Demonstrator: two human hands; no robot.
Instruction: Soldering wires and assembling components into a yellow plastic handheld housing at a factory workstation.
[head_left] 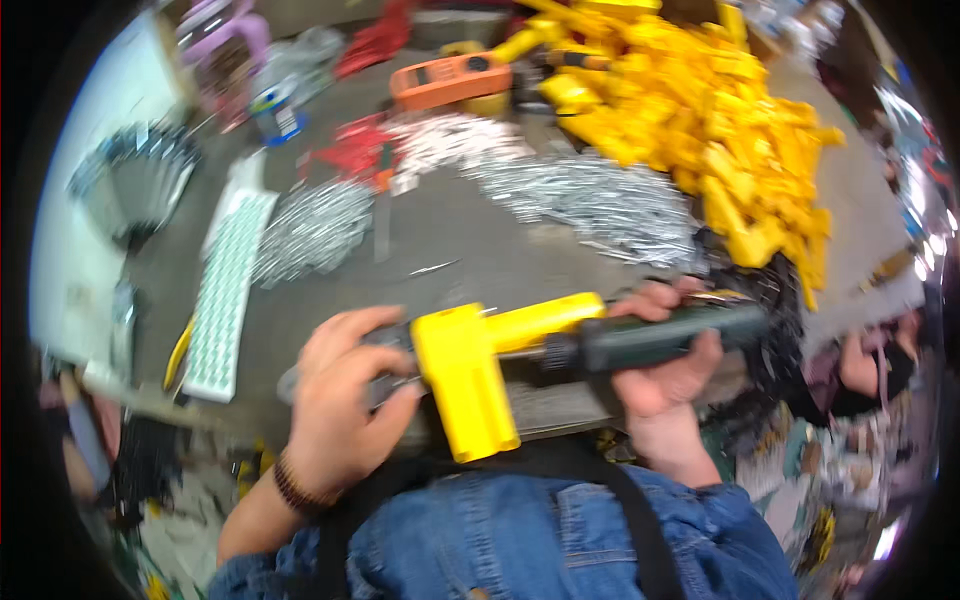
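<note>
My left hand (340, 390) is closed at the left end of a yellow T-shaped plastic part (465, 385), by a greyish piece (385, 388) partly hidden by the fingers. Wrapped round a dark green, cylindrical electric screwdriver (685, 335) is my right hand (655, 385). The screwdriver lies nearly level, its black nose pointing left at the yellow part. A yellow arm of the part stretches right, just above the bit. Whether the bit touches a screw cannot be made out; the picture is blurred.
Behind lie heaps of silvery metal pins (600, 210), more pins (320, 230) and white pieces (450, 145). Yellow plastic parts (720, 140) pile up at right. A green-white tray (228, 300), a loose screwdriver (383, 190), an orange tool (450, 80) and a blue can (277, 118) stand about.
</note>
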